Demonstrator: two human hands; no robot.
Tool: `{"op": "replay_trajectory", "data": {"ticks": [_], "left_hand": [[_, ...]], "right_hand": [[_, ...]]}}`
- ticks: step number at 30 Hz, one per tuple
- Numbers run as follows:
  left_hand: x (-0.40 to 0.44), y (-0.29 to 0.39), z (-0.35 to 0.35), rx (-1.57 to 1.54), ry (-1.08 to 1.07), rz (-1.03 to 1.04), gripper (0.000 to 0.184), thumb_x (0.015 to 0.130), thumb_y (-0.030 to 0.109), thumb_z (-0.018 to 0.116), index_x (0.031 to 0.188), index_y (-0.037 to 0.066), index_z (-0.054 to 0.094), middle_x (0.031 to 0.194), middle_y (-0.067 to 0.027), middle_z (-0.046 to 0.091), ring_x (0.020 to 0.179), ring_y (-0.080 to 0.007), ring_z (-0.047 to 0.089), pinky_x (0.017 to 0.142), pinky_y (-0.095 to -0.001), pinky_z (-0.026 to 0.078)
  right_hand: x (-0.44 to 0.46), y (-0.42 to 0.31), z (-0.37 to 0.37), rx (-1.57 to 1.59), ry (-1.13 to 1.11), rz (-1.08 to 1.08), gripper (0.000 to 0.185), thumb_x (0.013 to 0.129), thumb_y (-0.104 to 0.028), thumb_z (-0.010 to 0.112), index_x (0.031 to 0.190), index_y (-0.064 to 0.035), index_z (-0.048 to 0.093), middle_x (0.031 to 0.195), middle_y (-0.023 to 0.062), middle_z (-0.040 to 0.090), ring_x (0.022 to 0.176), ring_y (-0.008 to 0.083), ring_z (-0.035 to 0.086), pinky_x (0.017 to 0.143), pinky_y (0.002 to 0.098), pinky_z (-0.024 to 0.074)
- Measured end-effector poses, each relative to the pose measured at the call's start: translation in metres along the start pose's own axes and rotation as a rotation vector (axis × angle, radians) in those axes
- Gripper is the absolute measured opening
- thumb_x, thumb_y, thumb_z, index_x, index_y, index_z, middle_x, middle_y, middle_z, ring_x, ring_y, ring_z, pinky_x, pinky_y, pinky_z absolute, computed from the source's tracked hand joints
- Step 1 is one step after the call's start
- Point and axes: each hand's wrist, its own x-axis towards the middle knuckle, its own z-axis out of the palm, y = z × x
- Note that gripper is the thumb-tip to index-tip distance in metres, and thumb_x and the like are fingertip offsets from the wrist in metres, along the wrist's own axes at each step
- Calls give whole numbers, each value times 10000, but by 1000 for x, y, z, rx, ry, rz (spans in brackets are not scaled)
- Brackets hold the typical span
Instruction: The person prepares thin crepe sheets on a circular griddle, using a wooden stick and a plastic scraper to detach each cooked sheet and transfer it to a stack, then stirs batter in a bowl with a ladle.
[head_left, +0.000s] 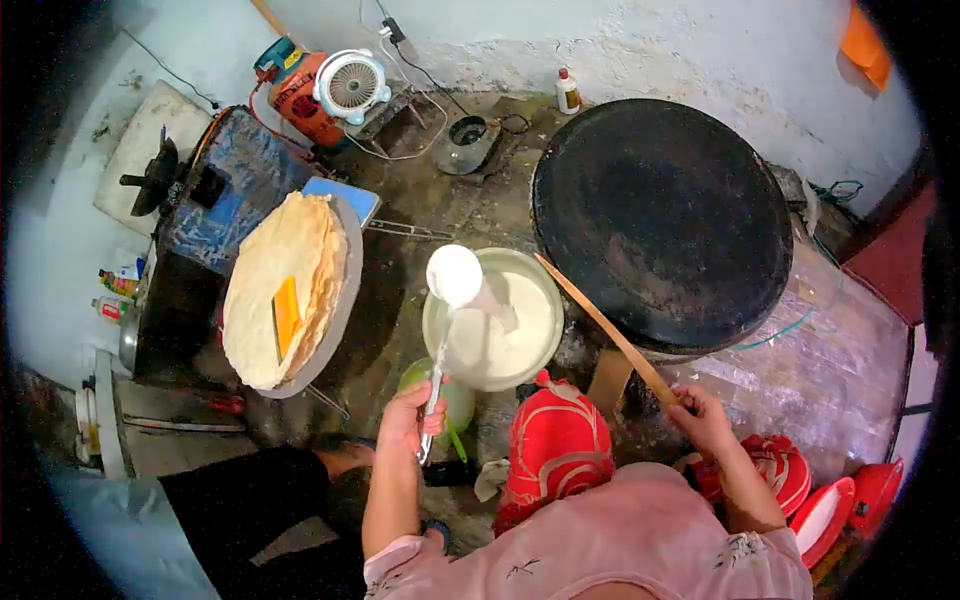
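Observation:
My left hand point(404, 416) is closed round the handle of a ladle point(455, 277). The ladle's bowl is full of white batter and hangs over the left rim of a pale green bucket point(553, 352), which has creamy batter point(523, 300) inside. My right hand point(703, 420) grips the lower end of a long flat wooden stick point(615, 338). The stick's far tip lies at the left edge of a big round black griddle point(662, 225), whose surface is bare. To the left, a stack of thin pancakes point(270, 250) rests on a round board point(352, 245), with a yellow scraper point(288, 315) on top.
A small fan point(352, 86) and an orange gas cylinder point(302, 112) stand by the back wall, near a white bottle point(568, 92). Red patterned cloth point(560, 440) covers something in front of me. Another person's dark-clothed leg point(250, 510) is at lower left. A light-green container point(458, 405) sits below the bucket.

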Motion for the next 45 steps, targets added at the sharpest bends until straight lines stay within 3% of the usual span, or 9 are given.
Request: {"op": "replay_trajectory", "data": {"ticks": [5,13,19,24,28,31,38,43,45], "left_hand": [[-27,33,18,-66,-136,83,305,898,203,481,1127,4,517,618,-90,510,430,-108,369,390,-216,286],[-14,25,24,-24,-78,56,357,877,229,516,1161,13,497,600,-46,472,430,-95,362,368,-212,260],[24,0,10,-160,3,-184,311,908,216,457,1114,-11,504,640,-41,444,446,-82,331,361,-194,273],[20,4,11,-110,27,-213,275,940,187,361,1082,-7,494,689,-70,462,474,-104,351,395,-216,300],[-7,32,30,-63,-20,-123,275,928,187,393,1082,-11,508,677,-69,474,469,-96,355,397,-207,292],[-29,58,47,-29,-30,-34,284,904,174,450,1112,-14,501,667,-73,480,466,-99,363,400,-207,289],[-59,70,63,-58,-143,104,332,887,200,492,1155,4,489,653,-95,511,457,-113,379,396,-216,289],[-8,3,38,188,94,260,329,868,229,494,1147,55,522,606,-36,511,446,-107,430,379,-238,350],[51,-56,16,594,340,339,298,865,228,479,1110,68,541,654,-86,583,492,-193,530,458,-324,449]], "right_hand": [[1,-12,-3,64,-6,1,273,797,-74,658,1035,-32,530,830,58,613,728,121,570,638,266,459],[0,-3,-9,96,-8,58,270,805,-75,649,1040,-33,521,805,51,614,725,113,565,644,259,451],[-1,0,-13,-64,32,-56,262,797,-107,663,1020,-32,548,866,74,611,763,130,562,694,271,452],[-3,-19,-17,177,-8,108,280,784,-116,673,1021,-25,556,890,66,609,804,143,555,735,281,450],[5,-18,-21,86,-12,118,268,791,-93,659,1026,-18,556,871,63,607,802,140,561,734,282,452],[13,-15,-22,63,-3,-46,225,803,-78,641,1000,-13,555,852,55,607,776,130,564,709,279,458],[11,-42,-26,162,-33,83,207,807,-65,634,981,-20,531,845,46,606,773,128,570,682,281,463],[6,-11,-26,40,25,-11,237,812,-41,625,1021,-23,514,857,55,606,737,126,579,646,271,474],[6,-18,-25,151,-14,38,237,810,-10,617,1024,-19,515,864,59,605,720,130,583,634,262,482]]}}
